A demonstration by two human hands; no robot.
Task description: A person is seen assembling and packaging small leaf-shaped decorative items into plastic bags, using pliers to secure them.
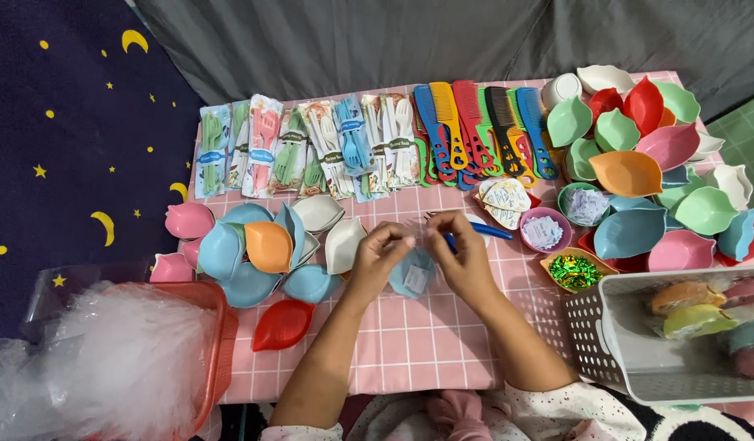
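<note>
My left hand [379, 255] and my right hand [465, 255] meet over the middle of a pink checked cloth [410, 343]. Together they pinch the top of a clear plastic bag with a light blue leaf-shaped bowl [411, 276] inside it. A small white label shows on the bowl. A blue pen [485, 231] lies just beyond my right hand.
Colourful leaf-shaped bowls are heaped at left [254, 249] and right [646, 163]. Packs of plastic cutlery [312, 151] and a row of combs [483, 126] lie along the far edge. Small bowls hold white packets [544, 231] and green foil pieces [573, 271]. A white basket [663, 343] stands right, a red tray with clear bags [132, 359] left.
</note>
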